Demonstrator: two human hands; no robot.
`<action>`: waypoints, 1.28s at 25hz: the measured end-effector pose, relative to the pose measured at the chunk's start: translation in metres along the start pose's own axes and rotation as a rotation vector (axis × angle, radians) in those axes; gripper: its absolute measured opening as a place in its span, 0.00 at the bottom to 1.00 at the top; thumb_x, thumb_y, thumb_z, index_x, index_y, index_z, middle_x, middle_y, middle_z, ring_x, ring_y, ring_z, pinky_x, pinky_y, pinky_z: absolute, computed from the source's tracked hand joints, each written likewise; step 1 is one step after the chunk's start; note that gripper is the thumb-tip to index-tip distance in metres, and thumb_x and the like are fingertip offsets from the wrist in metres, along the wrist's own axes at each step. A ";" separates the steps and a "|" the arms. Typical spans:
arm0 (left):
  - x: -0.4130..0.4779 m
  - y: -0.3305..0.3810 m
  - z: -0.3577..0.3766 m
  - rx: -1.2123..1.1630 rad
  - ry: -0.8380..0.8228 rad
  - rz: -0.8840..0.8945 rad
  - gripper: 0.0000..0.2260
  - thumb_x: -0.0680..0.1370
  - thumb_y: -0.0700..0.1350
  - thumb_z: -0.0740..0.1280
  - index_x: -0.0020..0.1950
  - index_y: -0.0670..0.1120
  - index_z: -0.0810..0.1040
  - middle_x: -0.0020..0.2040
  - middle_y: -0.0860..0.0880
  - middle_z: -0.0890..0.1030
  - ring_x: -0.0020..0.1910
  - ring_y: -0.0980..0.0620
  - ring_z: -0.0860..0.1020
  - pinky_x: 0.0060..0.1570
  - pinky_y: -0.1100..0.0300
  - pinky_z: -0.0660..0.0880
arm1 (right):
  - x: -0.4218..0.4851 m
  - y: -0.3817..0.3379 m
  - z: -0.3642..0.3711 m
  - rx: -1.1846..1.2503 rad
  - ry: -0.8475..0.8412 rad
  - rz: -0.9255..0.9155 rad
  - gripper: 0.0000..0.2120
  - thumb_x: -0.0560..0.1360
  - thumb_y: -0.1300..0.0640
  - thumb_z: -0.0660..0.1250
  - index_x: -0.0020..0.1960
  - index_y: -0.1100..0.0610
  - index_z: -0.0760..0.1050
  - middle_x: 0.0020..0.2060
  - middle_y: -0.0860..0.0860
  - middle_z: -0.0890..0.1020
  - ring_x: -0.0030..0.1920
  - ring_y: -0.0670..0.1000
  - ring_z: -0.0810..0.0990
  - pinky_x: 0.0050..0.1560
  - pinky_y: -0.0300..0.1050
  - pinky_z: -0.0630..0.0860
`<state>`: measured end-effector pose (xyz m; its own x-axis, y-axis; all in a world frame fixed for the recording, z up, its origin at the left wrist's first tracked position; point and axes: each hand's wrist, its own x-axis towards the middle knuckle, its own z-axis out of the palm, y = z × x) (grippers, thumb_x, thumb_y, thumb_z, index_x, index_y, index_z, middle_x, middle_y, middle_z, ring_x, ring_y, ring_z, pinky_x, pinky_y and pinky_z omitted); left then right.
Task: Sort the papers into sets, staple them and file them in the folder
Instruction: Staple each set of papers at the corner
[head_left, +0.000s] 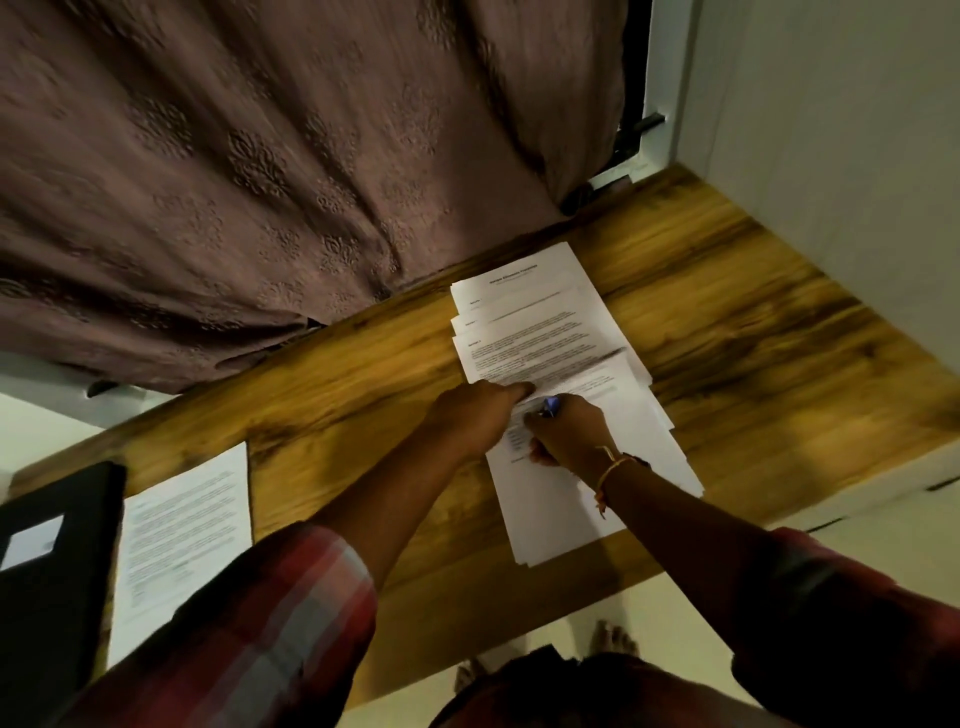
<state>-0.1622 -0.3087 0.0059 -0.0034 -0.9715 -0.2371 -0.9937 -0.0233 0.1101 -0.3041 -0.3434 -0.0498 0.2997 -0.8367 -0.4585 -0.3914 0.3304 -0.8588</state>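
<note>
Hands first: pressed the left hand (483, 410) onto the fanned papers (545, 322) with fingers stretched forward and nothing gripped, presumably to pin the set square. Curled the right hand (569, 434) round a small blue tool (549, 405), too blurred to name for sure but likely the stapler, and held it just beside the left fingertips, over the printed sheets. Spread those papers in overlapping steps at mid-desk (753, 338), headings showing, probably so sets could be told apart. Parked one printed sheet (187, 530) well apart at the near left, just beside the black folder (52, 571), seemingly ready for filing. Read the step as stapling, with filing not yet done.
</note>
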 end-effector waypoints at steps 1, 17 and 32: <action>0.001 -0.001 -0.007 -0.032 0.029 -0.009 0.21 0.78 0.66 0.56 0.70 0.64 0.68 0.59 0.52 0.80 0.47 0.54 0.78 0.42 0.59 0.78 | -0.001 0.000 -0.001 -0.012 -0.013 0.003 0.09 0.78 0.54 0.69 0.54 0.57 0.77 0.41 0.53 0.84 0.35 0.51 0.86 0.34 0.42 0.83; -0.100 -0.169 -0.060 -1.359 0.153 -0.428 0.17 0.78 0.45 0.72 0.67 0.55 0.77 0.57 0.56 0.84 0.55 0.56 0.81 0.50 0.59 0.76 | -0.044 -0.081 0.024 -0.358 0.393 -0.319 0.14 0.78 0.50 0.69 0.57 0.59 0.77 0.47 0.49 0.80 0.47 0.49 0.77 0.50 0.41 0.73; -0.204 -0.236 0.014 -1.482 0.426 -0.482 0.22 0.75 0.44 0.75 0.68 0.55 0.77 0.61 0.53 0.84 0.61 0.50 0.81 0.61 0.44 0.78 | -0.037 -0.107 0.099 -0.147 0.208 -0.617 0.09 0.79 0.56 0.69 0.59 0.52 0.76 0.47 0.39 0.80 0.48 0.41 0.80 0.48 0.26 0.71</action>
<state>0.0719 -0.1013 0.0150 0.5418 -0.7925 -0.2801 0.0847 -0.2801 0.9562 -0.1873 -0.3047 0.0359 0.3383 -0.9249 0.1734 -0.3212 -0.2867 -0.9025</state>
